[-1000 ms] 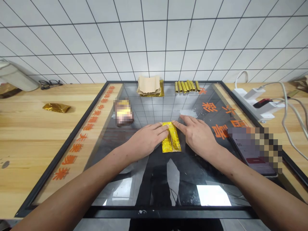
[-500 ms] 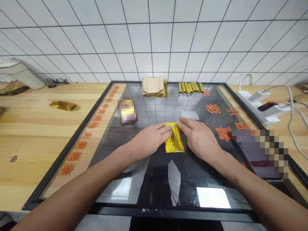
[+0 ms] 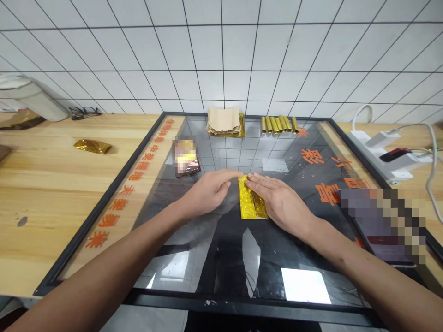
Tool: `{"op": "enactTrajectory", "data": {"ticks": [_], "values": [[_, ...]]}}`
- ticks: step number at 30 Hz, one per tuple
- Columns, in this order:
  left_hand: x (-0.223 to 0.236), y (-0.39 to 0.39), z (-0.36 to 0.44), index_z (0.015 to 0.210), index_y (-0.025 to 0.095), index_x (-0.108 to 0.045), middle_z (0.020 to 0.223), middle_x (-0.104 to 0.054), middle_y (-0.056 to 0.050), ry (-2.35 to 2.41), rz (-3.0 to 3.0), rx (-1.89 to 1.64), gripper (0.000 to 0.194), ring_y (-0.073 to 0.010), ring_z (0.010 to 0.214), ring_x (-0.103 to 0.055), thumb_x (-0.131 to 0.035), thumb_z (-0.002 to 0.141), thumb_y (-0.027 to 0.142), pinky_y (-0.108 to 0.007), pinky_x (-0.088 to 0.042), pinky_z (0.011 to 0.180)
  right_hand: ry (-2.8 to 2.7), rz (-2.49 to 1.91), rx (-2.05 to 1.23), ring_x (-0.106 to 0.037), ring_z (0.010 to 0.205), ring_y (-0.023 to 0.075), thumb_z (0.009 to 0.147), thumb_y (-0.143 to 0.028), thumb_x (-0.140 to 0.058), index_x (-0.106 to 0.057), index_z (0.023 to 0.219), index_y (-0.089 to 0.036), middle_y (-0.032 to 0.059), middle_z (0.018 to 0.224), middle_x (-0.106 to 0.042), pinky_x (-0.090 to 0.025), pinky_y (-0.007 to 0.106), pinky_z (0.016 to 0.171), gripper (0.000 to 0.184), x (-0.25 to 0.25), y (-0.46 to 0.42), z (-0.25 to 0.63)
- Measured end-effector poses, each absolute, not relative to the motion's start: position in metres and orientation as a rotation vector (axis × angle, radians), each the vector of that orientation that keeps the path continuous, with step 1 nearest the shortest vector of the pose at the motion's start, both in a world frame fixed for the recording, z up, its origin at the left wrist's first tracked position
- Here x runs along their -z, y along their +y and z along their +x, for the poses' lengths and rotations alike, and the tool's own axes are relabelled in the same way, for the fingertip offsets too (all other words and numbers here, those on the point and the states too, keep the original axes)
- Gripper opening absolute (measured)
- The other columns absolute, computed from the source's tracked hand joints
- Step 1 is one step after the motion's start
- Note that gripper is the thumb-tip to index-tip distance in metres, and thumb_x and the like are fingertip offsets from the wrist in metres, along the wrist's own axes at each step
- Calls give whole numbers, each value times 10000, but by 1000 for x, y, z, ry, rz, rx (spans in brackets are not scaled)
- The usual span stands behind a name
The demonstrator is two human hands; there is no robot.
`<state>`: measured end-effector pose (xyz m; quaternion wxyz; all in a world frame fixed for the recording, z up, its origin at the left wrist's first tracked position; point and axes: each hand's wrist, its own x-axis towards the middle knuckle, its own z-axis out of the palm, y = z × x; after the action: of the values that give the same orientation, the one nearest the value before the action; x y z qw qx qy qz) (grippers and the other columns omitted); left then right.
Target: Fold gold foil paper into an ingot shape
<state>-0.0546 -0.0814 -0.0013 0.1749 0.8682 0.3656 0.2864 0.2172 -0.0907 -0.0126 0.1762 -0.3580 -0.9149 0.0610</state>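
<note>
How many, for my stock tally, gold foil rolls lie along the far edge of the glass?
7. The gold foil rolls lie side by side at the far end of the glass, right of the tan paper stack, the rightmost slightly apart. Another could be hidden in the tight group.

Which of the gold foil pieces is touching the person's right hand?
The flat folded gold foil strip, lying under the right hand. The short gold foil rolls and the crumpled gold foil packet touch no hand.

Orange Chinese characters (image 3: 312, 157) on a glass-topped board (image 3: 85, 221), 彩 and 喜 legible (rest too slanted)
</note>
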Motion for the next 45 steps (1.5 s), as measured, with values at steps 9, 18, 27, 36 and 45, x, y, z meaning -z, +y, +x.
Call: {"op": "enactTrajectory", "data": {"ticks": [9, 18, 27, 36, 45], "values": [[12, -72, -63, 1425, 150, -683, 1562, -649, -124, 991, 2834, -628, 535, -254, 1475, -607, -406, 988, 11, -480, -529, 1229, -2630, -988, -129, -564, 1496, 295, 1010, -33, -458, -641, 1517, -80, 186, 1605, -573, -496, 515, 1238, 542, 11, -90, 217], [8, -68, -68, 1433, 204, -698, 1580, -633, -105, 885, 2987, -425, 502, -238, 1474, -611, -499, 997, 54, -474, -497, 1255, -2627, -988, -141, -565, 1497, 285, 979, -20, -486, -641, 1524, -112, 169, 1606, -579, -489, 512, 1243, 575, 11, -91, 217], [5, -73, -65, 1324, 155, -745, 1553, -642, -170, 828, 2998, -525, 429, -292, 1471, -606, -471, 1008, 60, -514, -547, 1211, -2622, -997, -135, -572, 1492, 268, 963, -3, -481, -642, 1527, -152, 156, 1610, -577, -489, 509, 1244, 605, 9, -91, 216], [-5, -80, -58, 1297, 167, -741, 1403, -745, -126, 803, 2962, -532, 418, -244, 1293, -724, -442, 1023, 65, -425, -613, 1120, -2592, -983, -170, -573, 1491, 278, 976, -18, -494, -640, 1537, -168, 151, 1610, -577, -489, 534, 1243, 598, 11, -91, 217], [2, -73, -64, 1421, 142, -675, 1493, -685, -159, 973, 2956, -541, 457, -289, 1402, -650, -440, 1037, 62, -500, -567, 1171, -2590, -1002, -181, -573, 1489, 294, 990, -22, -485, -666, 1519, -169, 149, 1603, -579, -482, 518, 1253, 579, 8, -92, 215]]}}
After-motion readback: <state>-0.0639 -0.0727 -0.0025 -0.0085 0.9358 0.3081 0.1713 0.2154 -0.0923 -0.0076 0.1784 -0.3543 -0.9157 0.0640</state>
